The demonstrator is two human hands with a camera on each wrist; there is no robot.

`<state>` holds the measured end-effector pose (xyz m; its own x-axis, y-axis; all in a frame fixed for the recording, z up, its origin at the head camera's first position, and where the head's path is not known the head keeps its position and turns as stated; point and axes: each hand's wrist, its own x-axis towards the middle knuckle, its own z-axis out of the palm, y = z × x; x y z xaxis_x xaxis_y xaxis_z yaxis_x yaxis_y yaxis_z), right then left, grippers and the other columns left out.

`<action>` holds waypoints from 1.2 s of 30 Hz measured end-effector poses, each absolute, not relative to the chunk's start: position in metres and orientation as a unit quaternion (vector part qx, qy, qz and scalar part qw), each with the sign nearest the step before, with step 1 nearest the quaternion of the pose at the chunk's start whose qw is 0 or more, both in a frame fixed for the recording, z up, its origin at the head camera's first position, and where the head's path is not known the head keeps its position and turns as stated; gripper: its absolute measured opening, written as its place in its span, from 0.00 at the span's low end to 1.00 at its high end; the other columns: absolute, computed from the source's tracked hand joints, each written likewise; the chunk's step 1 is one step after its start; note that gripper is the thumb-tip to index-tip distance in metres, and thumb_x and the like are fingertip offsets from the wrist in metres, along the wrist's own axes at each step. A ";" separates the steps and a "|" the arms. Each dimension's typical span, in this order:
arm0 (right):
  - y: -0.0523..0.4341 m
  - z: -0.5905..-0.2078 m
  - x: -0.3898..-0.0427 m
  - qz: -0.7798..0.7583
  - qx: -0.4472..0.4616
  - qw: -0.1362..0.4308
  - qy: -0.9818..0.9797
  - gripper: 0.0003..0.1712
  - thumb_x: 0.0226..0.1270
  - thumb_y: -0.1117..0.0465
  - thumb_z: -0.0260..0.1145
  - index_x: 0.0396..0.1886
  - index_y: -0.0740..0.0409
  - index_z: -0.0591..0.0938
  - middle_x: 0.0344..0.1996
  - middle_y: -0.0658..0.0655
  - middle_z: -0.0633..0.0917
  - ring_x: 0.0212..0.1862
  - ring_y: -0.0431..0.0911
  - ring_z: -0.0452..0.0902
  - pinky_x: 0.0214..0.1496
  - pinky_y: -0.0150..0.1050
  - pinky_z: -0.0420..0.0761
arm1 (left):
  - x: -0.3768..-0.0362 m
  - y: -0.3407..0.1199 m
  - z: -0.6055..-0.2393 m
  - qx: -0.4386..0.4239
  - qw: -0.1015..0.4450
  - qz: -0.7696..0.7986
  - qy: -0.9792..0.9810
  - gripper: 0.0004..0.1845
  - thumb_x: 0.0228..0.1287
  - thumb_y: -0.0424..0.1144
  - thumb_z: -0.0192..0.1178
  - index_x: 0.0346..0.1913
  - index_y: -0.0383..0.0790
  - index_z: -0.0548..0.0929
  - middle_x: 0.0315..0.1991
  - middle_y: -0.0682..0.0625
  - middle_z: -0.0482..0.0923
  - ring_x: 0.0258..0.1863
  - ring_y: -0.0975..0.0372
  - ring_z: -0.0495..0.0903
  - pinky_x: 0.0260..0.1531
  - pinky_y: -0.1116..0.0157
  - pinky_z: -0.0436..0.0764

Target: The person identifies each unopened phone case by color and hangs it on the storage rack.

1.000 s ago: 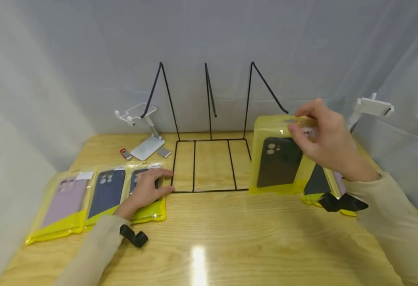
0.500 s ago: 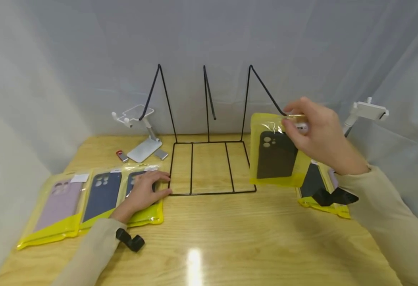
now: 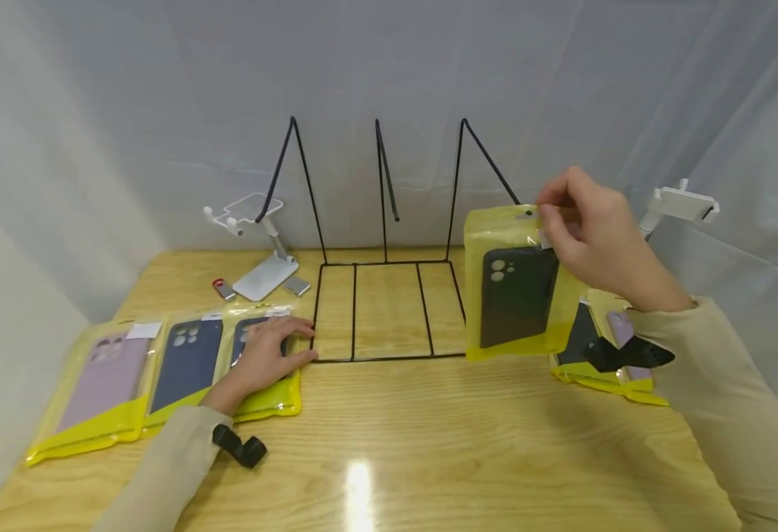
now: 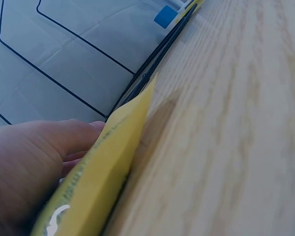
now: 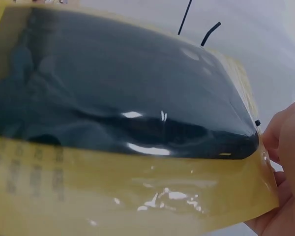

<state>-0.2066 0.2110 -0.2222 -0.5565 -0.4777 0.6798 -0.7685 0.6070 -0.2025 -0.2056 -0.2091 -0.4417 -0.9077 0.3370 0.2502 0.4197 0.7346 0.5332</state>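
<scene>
Beside the wire rack [image 3: 389, 295], our right hand [image 3: 591, 236] pinches a yellow-bagged black case [image 3: 515, 288], while our left hand [image 3: 262, 358] lies flat on another bag [image 3: 265, 391].

I'm at a staged recording booth: white curtains [image 3: 96, 111] hang around my wooden table [image 3: 428, 443], with a wire display rack [image 3: 385, 295] and packaged phone cases [image 3: 162, 362] like shop stock.
</scene>
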 end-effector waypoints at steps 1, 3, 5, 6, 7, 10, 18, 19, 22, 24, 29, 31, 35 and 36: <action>0.211 -0.221 -0.207 0.247 0.365 0.293 -0.848 0.04 0.64 0.76 0.57 0.38 0.70 0.74 0.30 0.60 0.80 0.22 0.31 0.65 0.29 0.21 0.65 | -0.205 -0.209 -0.442 -0.203 0.069 -0.302 -0.929 0.18 0.57 0.43 0.69 0.49 0.38 0.83 0.58 0.42 0.78 0.61 0.44 0.70 0.58 0.42 0.56; 0.209 -0.220 -0.208 0.245 0.360 0.290 -0.852 0.04 0.64 0.76 0.58 0.38 0.70 0.74 0.30 0.60 0.81 0.23 0.32 0.66 0.30 0.20 0.66 | -0.205 -0.209 -0.442 -0.202 0.070 -0.303 -0.929 0.18 0.57 0.43 0.69 0.48 0.38 0.83 0.57 0.42 0.78 0.61 0.45 0.70 0.58 0.43 0.56; 0.208 -0.220 -0.210 0.238 0.356 0.288 -0.857 0.04 0.64 0.75 0.59 0.38 0.70 0.74 0.31 0.60 0.81 0.24 0.32 0.68 0.31 0.20 0.67 | -0.204 -0.210 -0.442 -0.202 0.071 -0.303 -0.929 0.18 0.57 0.42 0.69 0.48 0.39 0.83 0.57 0.42 0.78 0.61 0.45 0.71 0.57 0.43 0.56; 0.207 -0.220 -0.212 0.233 0.354 0.287 -0.859 0.04 0.64 0.75 0.59 0.38 0.70 0.75 0.31 0.59 0.81 0.25 0.33 0.69 0.32 0.19 0.67 | -0.204 -0.210 -0.442 -0.202 0.072 -0.303 -0.929 0.18 0.57 0.42 0.69 0.48 0.39 0.83 0.57 0.42 0.78 0.61 0.45 0.71 0.57 0.43 0.56; 0.206 -0.220 -0.214 0.228 0.354 0.287 -0.861 0.04 0.64 0.75 0.59 0.38 0.69 0.75 0.31 0.59 0.81 0.25 0.34 0.70 0.32 0.19 0.67 | -0.204 -0.210 -0.442 -0.201 0.072 -0.303 -0.929 0.18 0.57 0.42 0.69 0.48 0.39 0.83 0.57 0.42 0.78 0.60 0.45 0.71 0.57 0.43 0.56; 0.205 -0.219 -0.222 0.217 0.351 0.286 -0.865 0.05 0.65 0.74 0.59 0.39 0.69 0.75 0.31 0.61 0.82 0.27 0.41 0.77 0.33 0.18 0.67 | -0.204 -0.210 -0.442 -0.201 0.073 -0.303 -0.929 0.18 0.57 0.42 0.69 0.48 0.39 0.83 0.57 0.42 0.78 0.60 0.45 0.71 0.57 0.42 0.56; 0.207 -0.216 -0.248 0.223 0.328 0.265 -0.879 0.05 0.68 0.71 0.57 0.41 0.69 0.75 0.34 0.63 0.82 0.34 0.53 0.83 0.38 0.16 0.67 | -0.204 -0.206 -0.443 -0.207 0.066 -0.309 -0.926 0.18 0.58 0.42 0.69 0.49 0.38 0.83 0.58 0.42 0.78 0.61 0.44 0.70 0.59 0.42 0.55; 0.206 -0.216 -0.251 0.219 0.325 0.266 -0.881 0.05 0.68 0.71 0.57 0.41 0.69 0.75 0.34 0.62 0.82 0.34 0.53 0.83 0.38 0.18 0.68 | -0.204 -0.206 -0.443 -0.207 0.064 -0.309 -0.926 0.17 0.58 0.42 0.69 0.49 0.38 0.83 0.58 0.42 0.78 0.61 0.44 0.70 0.59 0.42 0.55; 0.204 -0.216 -0.263 0.208 0.310 0.259 -0.891 0.06 0.69 0.69 0.56 0.41 0.68 0.75 0.35 0.63 0.82 0.36 0.53 0.83 0.40 0.28 0.75 | -0.203 -0.205 -0.442 -0.203 0.066 -0.312 -0.926 0.17 0.57 0.41 0.69 0.48 0.38 0.83 0.57 0.42 0.78 0.61 0.44 0.70 0.59 0.42 0.54; 0.201 -0.215 -0.270 0.206 0.302 0.249 -0.897 0.07 0.70 0.68 0.55 0.42 0.69 0.74 0.35 0.64 0.82 0.38 0.55 0.83 0.43 0.38 0.80 | -0.203 -0.204 -0.442 -0.204 0.070 -0.311 -0.925 0.17 0.57 0.41 0.69 0.48 0.38 0.83 0.57 0.42 0.78 0.61 0.44 0.70 0.59 0.42 0.55; 0.195 -0.210 -0.284 0.223 0.279 0.216 -0.909 0.08 0.71 0.67 0.52 0.42 0.70 0.74 0.37 0.67 0.81 0.42 0.59 0.81 0.48 0.52 0.79 | -0.204 -0.203 -0.442 -0.211 0.073 -0.308 -0.925 0.17 0.57 0.42 0.69 0.47 0.38 0.84 0.57 0.42 0.78 0.60 0.44 0.71 0.58 0.41 0.56; 0.192 -0.207 -0.290 0.228 0.269 0.201 -0.914 0.10 0.72 0.66 0.51 0.43 0.69 0.74 0.39 0.67 0.80 0.43 0.59 0.80 0.50 0.53 0.78 | -0.205 -0.204 -0.442 -0.208 0.074 -0.307 -0.926 0.17 0.57 0.41 0.69 0.47 0.38 0.84 0.57 0.42 0.79 0.61 0.45 0.71 0.59 0.42 0.56; 0.187 -0.203 -0.302 0.236 0.253 0.173 -0.922 0.11 0.74 0.64 0.49 0.45 0.69 0.72 0.42 0.67 0.79 0.47 0.60 0.78 0.54 0.53 0.77 | -0.205 -0.204 -0.442 -0.205 0.073 -0.305 -0.927 0.16 0.57 0.42 0.69 0.47 0.39 0.84 0.57 0.43 0.79 0.61 0.45 0.71 0.59 0.42 0.55; 0.186 -0.203 -0.305 0.240 0.250 0.169 -0.923 0.11 0.74 0.63 0.49 0.45 0.69 0.72 0.42 0.67 0.78 0.47 0.60 0.78 0.54 0.53 0.76 | -0.205 -0.204 -0.442 -0.206 0.072 -0.305 -0.927 0.17 0.57 0.42 0.69 0.47 0.39 0.84 0.57 0.43 0.79 0.61 0.45 0.71 0.59 0.42 0.55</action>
<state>-0.3049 0.1862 -0.2028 -0.8177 -0.3802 0.4323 -0.5428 0.7592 -0.3591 -0.2054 -0.2043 -0.4422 -0.9045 0.3380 0.2600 0.4264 0.7286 0.5361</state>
